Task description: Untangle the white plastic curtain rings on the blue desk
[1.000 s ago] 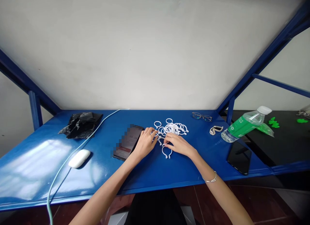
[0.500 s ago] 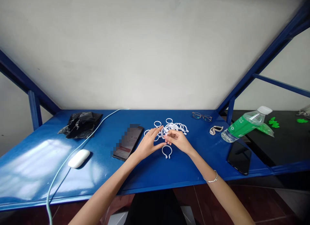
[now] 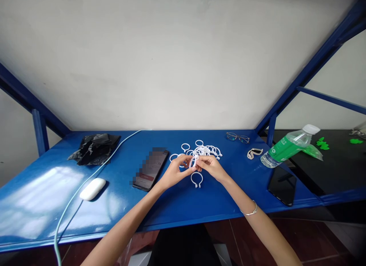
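Between my two hands is a white plastic ring [image 3: 193,162], held up on edge over the blue table. My left hand [image 3: 177,172] pinches it from the left, and my right hand [image 3: 211,166] has its fingertips on the ring's upper right side. Just in front of my fingers another white ring [image 3: 196,179] lies flat, its gap with small end knobs toward me. Behind my hands several more white rings [image 3: 203,149] lie in an overlapping pile, partly hidden by my fingers. One ring [image 3: 185,147] lies apart at the pile's left.
Left of my hands lie a phone [image 3: 151,170], a white mouse-shaped case [image 3: 93,189], a pale cable [image 3: 65,212] and a black plastic bag [image 3: 95,148]. To the right are glasses [image 3: 238,137], a beige strap-like item [image 3: 254,153], a tilted bottle [image 3: 288,147] and a black phone [image 3: 282,186].
My left fingers have closed from a spread pose onto the ring. My hands have come together, with the ring now between them. The loose rings lie as before.
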Action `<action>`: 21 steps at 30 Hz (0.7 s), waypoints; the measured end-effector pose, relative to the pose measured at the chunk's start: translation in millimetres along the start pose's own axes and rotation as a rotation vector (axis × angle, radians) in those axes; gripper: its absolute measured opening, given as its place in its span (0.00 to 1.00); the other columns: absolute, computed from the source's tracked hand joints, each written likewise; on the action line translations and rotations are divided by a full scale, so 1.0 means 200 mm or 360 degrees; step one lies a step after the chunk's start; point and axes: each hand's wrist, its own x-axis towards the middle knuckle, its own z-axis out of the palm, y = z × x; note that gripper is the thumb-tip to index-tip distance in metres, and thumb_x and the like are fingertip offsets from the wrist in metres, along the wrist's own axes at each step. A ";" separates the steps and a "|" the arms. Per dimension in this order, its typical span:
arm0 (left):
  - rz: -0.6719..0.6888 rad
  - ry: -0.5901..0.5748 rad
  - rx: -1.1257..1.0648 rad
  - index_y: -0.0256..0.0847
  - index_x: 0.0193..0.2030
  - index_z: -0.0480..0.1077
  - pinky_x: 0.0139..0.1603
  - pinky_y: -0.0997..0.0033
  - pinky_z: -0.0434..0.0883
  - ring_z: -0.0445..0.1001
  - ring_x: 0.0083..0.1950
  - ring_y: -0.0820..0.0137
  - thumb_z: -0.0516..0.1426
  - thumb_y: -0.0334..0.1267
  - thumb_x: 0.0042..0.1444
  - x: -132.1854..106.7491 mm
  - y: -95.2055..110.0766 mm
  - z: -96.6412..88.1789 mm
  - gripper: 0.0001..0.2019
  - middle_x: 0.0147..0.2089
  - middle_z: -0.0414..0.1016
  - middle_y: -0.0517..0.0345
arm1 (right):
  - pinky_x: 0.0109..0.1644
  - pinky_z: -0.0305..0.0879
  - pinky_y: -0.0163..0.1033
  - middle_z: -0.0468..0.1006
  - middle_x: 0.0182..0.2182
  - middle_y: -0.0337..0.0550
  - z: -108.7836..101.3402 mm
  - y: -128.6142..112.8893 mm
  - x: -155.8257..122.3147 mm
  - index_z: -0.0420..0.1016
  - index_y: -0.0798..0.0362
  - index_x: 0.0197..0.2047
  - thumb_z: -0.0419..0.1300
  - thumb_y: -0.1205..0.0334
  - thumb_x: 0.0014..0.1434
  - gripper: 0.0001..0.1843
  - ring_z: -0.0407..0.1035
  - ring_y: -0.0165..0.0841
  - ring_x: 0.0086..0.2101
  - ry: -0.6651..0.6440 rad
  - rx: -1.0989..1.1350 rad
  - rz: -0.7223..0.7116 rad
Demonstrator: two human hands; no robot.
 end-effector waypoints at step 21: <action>-0.0466 -0.0293 -0.0998 0.34 0.41 0.72 0.33 0.71 0.66 0.67 0.29 0.73 0.54 0.53 0.58 0.01 0.00 -0.03 0.21 0.28 0.66 0.58 | 0.43 0.70 0.41 0.78 0.37 0.44 0.02 0.00 -0.02 0.76 0.49 0.42 0.58 0.57 0.61 0.09 0.73 0.36 0.39 0.0379 -0.0502 -0.0529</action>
